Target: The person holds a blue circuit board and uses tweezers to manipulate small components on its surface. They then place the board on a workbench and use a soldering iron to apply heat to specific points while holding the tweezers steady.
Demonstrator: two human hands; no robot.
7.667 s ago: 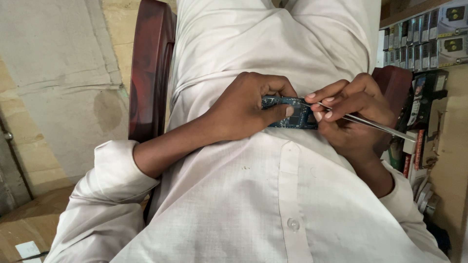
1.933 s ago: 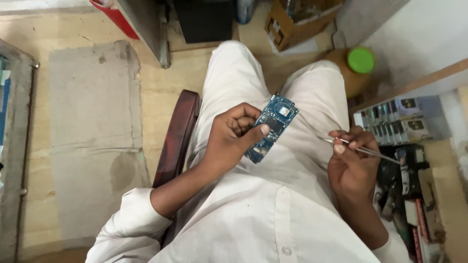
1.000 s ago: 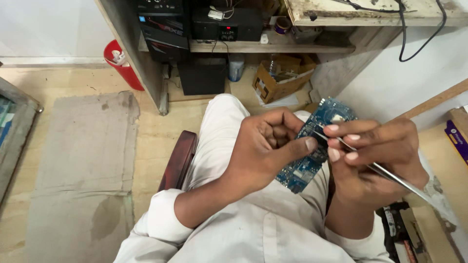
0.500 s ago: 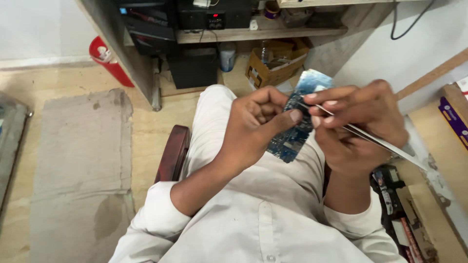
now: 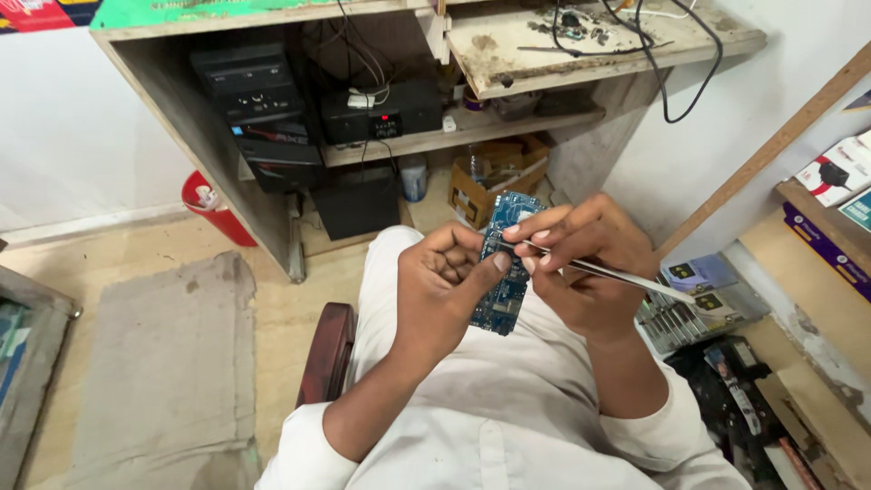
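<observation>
Presently we hold the blue circuit board (image 5: 504, 272) in our left hand (image 5: 445, 295), raised above the lap and in front of the white shirt (image 5: 508, 417). The fingers are curled behind the board and the thumb is pressed against its near edge, so the grip is closed firmly on it. The board's long axis runs nearly upright, tilted slightly toward the right at the top.

Our right hand (image 5: 585, 268) sits just beside the board on its right side, touching or nearly touching it. Thumb and forefinger are pressed together on a pair of metal tweezers (image 5: 608, 270). The tweezers lie almost crosswise to the board: the shank trails away to the lower right, and the tips point left, meeting the board's face near its upper half (whether the tips pinch a component cannot be told at this size).

Materials and shapes:
- Board: thin, rigid, narrow rectangle, blue with small pale parts on its face.
- Tweezers: slender, bright, smooth steel, tapering to a point.
- Shirt: soft, creased cloth.

Surroundings: a wooden desk (image 5: 272, 14) with dark electronic boxes (image 5: 263, 100) on its shelves, a cardboard box (image 5: 494, 177) beneath, a red bin (image 5: 218, 209) on the floor, a grey mat (image 5: 154, 363) to the left, and a dark red chair arm (image 5: 325, 354).
</observation>
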